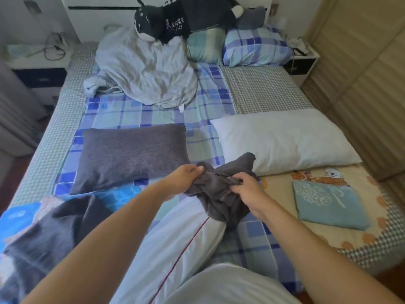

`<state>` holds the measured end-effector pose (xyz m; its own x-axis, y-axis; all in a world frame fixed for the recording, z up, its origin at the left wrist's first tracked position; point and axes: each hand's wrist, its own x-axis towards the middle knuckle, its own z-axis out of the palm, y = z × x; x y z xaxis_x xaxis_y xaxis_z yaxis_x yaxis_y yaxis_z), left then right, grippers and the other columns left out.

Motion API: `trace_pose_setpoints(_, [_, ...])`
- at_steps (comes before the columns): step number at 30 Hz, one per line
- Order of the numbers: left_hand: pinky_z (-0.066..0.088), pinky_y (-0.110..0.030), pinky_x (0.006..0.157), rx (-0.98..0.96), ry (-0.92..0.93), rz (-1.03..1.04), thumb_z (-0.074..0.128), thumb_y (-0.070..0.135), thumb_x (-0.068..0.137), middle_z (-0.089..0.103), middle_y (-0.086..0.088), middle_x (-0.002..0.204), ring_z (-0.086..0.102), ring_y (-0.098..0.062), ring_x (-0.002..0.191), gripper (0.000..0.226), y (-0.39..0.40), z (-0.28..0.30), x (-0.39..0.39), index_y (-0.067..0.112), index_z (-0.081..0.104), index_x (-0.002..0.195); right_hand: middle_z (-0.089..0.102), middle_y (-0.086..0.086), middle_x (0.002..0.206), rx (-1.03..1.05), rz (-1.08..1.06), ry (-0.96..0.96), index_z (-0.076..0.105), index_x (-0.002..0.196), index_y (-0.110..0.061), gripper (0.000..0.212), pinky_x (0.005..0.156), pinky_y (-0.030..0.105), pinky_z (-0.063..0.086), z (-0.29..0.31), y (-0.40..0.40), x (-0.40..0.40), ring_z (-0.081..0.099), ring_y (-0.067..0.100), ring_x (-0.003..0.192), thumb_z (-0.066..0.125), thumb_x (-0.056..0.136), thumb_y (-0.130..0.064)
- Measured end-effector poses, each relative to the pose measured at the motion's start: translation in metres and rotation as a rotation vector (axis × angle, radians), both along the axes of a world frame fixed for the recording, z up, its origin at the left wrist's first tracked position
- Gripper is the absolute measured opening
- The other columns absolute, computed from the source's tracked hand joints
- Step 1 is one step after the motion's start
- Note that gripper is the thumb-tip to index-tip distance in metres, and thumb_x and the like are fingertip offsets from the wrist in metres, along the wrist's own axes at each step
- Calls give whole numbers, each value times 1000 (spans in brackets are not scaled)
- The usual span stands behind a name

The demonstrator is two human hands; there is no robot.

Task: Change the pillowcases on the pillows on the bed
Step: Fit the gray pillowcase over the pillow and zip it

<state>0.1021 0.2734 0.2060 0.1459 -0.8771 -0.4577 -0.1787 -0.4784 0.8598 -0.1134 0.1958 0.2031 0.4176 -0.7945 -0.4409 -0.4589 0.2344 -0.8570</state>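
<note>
Lying closest, at six o'clock, the white pillow with red piping (pixel 175 242) is wearing the bunched grey pillowcase (pixel 221 194) over its far end. Both hands are clamping that cloth: left hand (pixel 184 178) pinching its edge at eleven o'clock, right hand (pixel 247 189) gripping folds at three o'clock. Beyond, the bare white pillow (pixel 282 139) is lying at one o'clock, the grey-cased pillow (pixel 129 154) at eleven, the folded blue pillowcase (pixel 328 202) at three.

Bed (pixel 267 91): grey pillow (pixel 129 154), white pillow (pixel 282 139), crumpled blanket (pixel 142 71) (near headboard).
</note>
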Motion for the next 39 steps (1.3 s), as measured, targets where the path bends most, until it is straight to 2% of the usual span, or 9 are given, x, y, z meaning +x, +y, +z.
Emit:
trace_pose_setpoints(3, [52, -26, 75, 6, 142, -189, 75, 30, 90, 60, -3, 110, 61, -13, 89, 29, 8, 1, 7, 22, 58, 112, 60, 11, 93, 416, -333, -436, 59, 104, -12, 24, 69, 29, 47, 3, -12, -3, 59, 19, 79, 47, 93, 5])
trace_pose_setpoints(8, [52, -45, 84, -82, 272, 6, 62, 4, 96, 64, -17, 119, 62, -28, 97, 29, 5, -7, 6, 22, 60, 119, 63, 10, 115, 500, -52, -565, 59, 116, -16, 27, 89, 33, 51, 19, -7, -3, 64, 21, 100, 57, 94, 1])
trace_pose_setpoints(12, [55, -38, 72, -37, 149, 88, 53, 6, 101, 69, -15, 108, 66, -22, 88, 23, 2, -6, 9, 19, 63, 116, 51, -9, 144, 121, 477, -169, 36, 152, -38, 91, 109, 32, 46, 16, 0, -5, 54, 8, 130, 72, 82, 7])
trace_pose_setpoints(18, [51, -29, 74, -9, 323, 94, 63, 10, 95, 69, -8, 97, 64, -22, 91, 7, 5, 5, 9, 14, 66, 101, 59, 1, 138, 158, 3, -289, 50, 142, -31, 53, 106, 28, 47, 4, -13, 0, 60, 7, 121, 54, 99, 0])
trace_pose_setpoints(22, [51, -29, 85, -4, -347, -278, 78, 55, 79, 64, 7, 116, 63, -14, 102, 58, 0, 9, -2, 37, 52, 127, 63, 6, 130, 132, 43, -229, 61, 123, -29, 32, 99, 30, 52, 7, -15, 7, 63, 14, 117, 54, 101, -7])
trace_pose_setpoints(28, [49, -29, 91, -69, -332, -312, 84, 31, 77, 58, 8, 123, 61, -15, 108, 78, -12, 22, -18, 32, 39, 142, 74, -13, 97, 6, 11, -243, 65, 115, -28, 32, 75, 14, 53, 22, 0, 22, 69, -1, 93, 68, 92, -7])
trace_pose_setpoints(32, [48, -34, 81, -159, -647, -142, 55, 4, 84, 59, -2, 106, 59, -25, 97, 27, -10, 21, -4, 21, 57, 104, 75, -7, 100, -17, 100, -224, 68, 115, -17, 35, 76, 13, 52, 27, 5, 21, 70, 1, 93, 75, 84, -2])
trace_pose_setpoints(36, [42, -20, 89, -519, -683, 127, 54, -8, 79, 55, -2, 120, 54, -14, 103, 36, -6, 28, -7, 12, 66, 107, 68, -10, 94, -279, 340, 138, 64, 100, -24, 26, 69, 17, 46, 30, -3, 28, 64, 7, 88, 77, 82, -12])
trace_pose_setpoints(39, [44, -18, 79, -440, -601, 105, 58, 2, 84, 62, -1, 107, 59, -16, 93, 33, 5, 21, -20, 21, 63, 111, 61, -8, 80, -386, 111, 144, 57, 82, -23, 15, 58, 15, 40, 24, -4, 30, 56, 7, 74, 67, 87, -12])
